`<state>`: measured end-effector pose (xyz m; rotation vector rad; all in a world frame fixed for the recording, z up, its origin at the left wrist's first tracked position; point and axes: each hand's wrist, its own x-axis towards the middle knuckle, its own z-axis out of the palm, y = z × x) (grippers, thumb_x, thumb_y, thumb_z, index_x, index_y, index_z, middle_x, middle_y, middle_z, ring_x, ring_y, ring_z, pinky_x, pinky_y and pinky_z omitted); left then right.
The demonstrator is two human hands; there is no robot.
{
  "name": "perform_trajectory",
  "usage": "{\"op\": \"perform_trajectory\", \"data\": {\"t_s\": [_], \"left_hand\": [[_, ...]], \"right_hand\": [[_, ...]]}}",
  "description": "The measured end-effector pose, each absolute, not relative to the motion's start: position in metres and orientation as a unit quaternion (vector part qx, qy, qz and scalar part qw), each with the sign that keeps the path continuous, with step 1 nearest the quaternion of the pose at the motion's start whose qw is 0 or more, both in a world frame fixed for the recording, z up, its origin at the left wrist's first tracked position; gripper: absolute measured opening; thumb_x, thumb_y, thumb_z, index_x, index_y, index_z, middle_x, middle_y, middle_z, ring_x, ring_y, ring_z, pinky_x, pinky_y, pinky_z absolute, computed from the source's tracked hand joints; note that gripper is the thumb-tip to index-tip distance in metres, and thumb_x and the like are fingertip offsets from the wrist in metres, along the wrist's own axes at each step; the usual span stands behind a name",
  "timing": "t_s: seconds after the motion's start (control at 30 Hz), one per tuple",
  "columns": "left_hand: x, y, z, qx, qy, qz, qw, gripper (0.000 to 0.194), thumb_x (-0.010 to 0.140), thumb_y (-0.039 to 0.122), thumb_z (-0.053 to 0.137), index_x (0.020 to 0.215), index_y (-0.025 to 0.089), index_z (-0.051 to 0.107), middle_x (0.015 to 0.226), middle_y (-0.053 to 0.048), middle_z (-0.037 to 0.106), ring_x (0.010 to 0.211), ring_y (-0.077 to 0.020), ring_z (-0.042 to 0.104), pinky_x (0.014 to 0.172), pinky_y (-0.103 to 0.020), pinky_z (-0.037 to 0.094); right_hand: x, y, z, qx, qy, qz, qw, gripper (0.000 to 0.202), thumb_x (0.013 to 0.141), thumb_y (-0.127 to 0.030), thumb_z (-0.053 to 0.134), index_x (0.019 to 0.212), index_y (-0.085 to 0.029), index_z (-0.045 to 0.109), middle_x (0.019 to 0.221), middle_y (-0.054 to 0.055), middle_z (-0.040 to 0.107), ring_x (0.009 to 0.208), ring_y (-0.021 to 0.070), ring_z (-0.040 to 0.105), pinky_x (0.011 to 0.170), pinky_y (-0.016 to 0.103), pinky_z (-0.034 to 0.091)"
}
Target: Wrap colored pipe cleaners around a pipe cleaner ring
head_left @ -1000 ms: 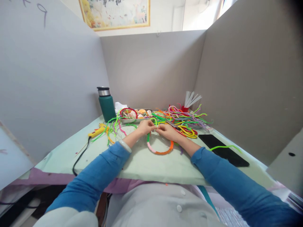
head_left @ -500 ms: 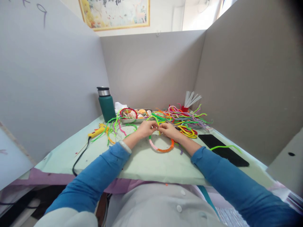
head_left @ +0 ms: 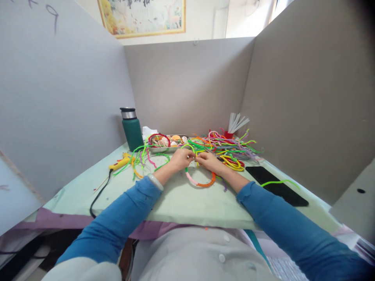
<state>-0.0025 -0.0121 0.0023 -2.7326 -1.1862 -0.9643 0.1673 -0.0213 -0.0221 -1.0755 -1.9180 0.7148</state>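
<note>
A ring wrapped in pink, orange and green (head_left: 205, 185) hangs below my hands, near the middle of the table. My left hand (head_left: 182, 159) is closed in a pinch at the ring's top, beside a yellow-green fuzzy stem (head_left: 189, 146). Close against it, my right hand (head_left: 206, 160) pinches the ring's upper part, where yellow shows between the fingers. The fingertips nearly meet and hide the exact spot they hold.
Behind stand a green bottle (head_left: 132, 130), a metal tray of shells (head_left: 175, 143) and a heap of coloured stems (head_left: 228, 142). A yellow glue gun (head_left: 120, 162) lies left, its black cord trailing forward. A black phone (head_left: 278, 187) lies right, under a green stem.
The ring has shifted slightly right and up at its lower edge. Both hands stay pinched together in nearly the same place.
</note>
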Motion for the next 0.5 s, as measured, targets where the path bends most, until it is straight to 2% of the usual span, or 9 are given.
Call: {"op": "perform_trajectory", "data": {"t_s": [0.5], "left_hand": [[-0.0035,-0.0077,-0.0023,-0.868,-0.385,-0.311,0.030,0.021,0.074,0.022,0.055,0.088,0.018,0.070,0.077,-0.004,0.067,0.068,-0.0125,0.056,0.066,-0.022,0.041]], "right_hand": [[0.1670,-0.0225,-0.0203,-0.424,-0.770,0.246,0.407,0.026,0.074,-0.036,0.048,0.061,-0.014,0.052,0.053,-0.004,0.044,0.052,0.0079,0.036,0.052,0.021,0.029]]}}
